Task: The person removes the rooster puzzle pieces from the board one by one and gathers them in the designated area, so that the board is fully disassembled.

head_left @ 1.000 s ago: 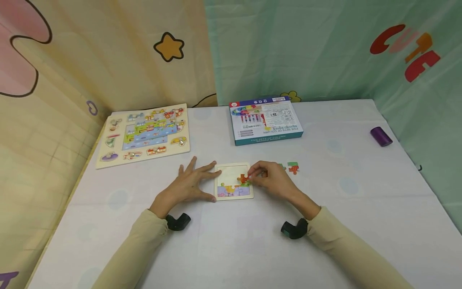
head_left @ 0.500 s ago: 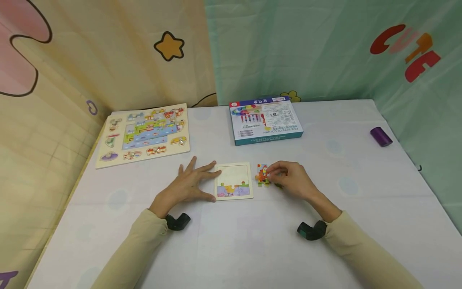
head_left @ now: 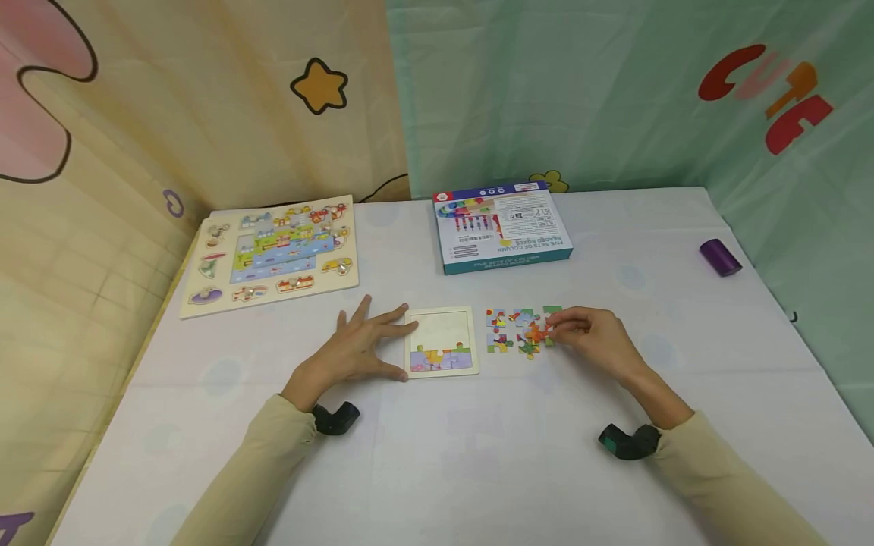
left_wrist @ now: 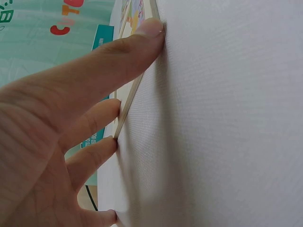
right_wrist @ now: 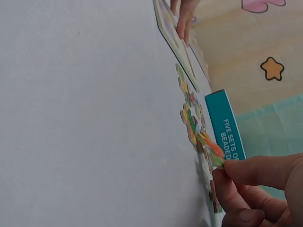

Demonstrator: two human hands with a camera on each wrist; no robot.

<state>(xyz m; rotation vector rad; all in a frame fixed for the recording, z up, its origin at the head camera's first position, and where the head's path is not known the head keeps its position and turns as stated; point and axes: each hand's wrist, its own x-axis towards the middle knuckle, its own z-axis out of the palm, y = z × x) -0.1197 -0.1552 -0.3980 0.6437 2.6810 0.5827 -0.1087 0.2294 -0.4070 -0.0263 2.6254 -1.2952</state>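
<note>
My left hand is spread beside the small square puzzle tray. Its thumb and two fingertips touch the tray's rim and edge. Along the tray's bottom lies a row of fitted pieces, purple with orange and green. My right hand pinches an orange and green puzzle piece between thumb and fingertips, low above the loose pieces. Several loose puzzle pieces lie right of the tray in short rows. The held piece overlaps some of them, and the fingers partly hide the rightmost ones.
A boxed set lies flat behind the pieces. Larger wooden puzzle boards are stacked at the back left. A purple cylinder lies near the table's right edge. Curtains hang behind the table.
My right hand has moved right, from over the tray to above the loose pieces, carrying the orange puzzle piece out of the tray. The left hand has stayed at the tray's edge.
</note>
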